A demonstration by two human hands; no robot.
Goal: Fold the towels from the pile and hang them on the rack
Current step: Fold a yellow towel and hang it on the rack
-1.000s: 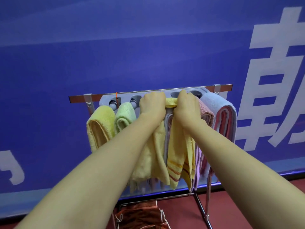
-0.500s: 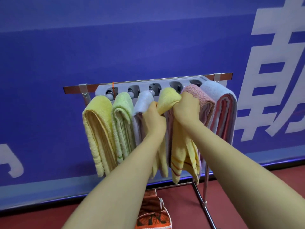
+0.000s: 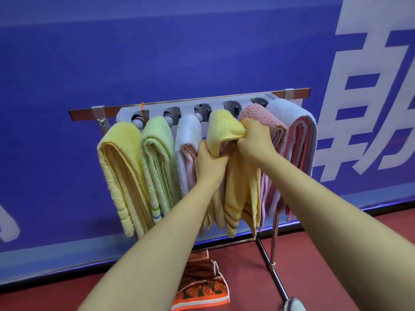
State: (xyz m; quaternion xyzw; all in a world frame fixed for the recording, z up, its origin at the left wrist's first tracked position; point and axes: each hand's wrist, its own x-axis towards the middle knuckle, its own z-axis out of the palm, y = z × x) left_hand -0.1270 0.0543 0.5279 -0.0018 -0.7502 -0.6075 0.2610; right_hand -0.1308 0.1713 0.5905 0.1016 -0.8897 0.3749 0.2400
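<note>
Left grip point(image 3: 210, 162) is clenched round the near layers of the yellow striped towel point(image 3: 224, 129), just under its fold. Right grip point(image 3: 253, 140) is bunched on the same fold from the right side, so both are grasping. Vs 1 s ago: both grips were up on top, knuckles at the grey holder block point(image 3: 157, 108), with the towel a narrow strip between them. Now they sit lower and the fold is rounded over the rack point(image 3: 85, 112), fourth from the left in the row. Vs 0.5 s ago: almost no change, same hold, same slot. White towel point(image 3: 187, 140), hidden behind my left wrist 1 s ago, is in plain sight. Edges: striped towel is wedged in, touching the white towel on its left and the pink towel point(image 3: 262, 113) on its right. Left grip's back lies against the white one, right grip's knuckles against the pink one. Striped hems hang uneven, corners at different heights, off the floor. Outer slots: yellow towel point(image 3: 121, 162) and green towel point(image 3: 157, 153) on the left, grey towel point(image 3: 289, 113) at the right end by the bracket. Room: no sideways gap between towels; free space is toward me and below the hems, down to the red floor point(image 3: 325, 254). Rack leg point(image 3: 274, 273) runs out toward me on the right. Orange cloth point(image 3: 202, 286) lies on the floor beneath the rack, under my left forearm. Blue banner point(image 3: 179, 52) stands behind the rack.
</note>
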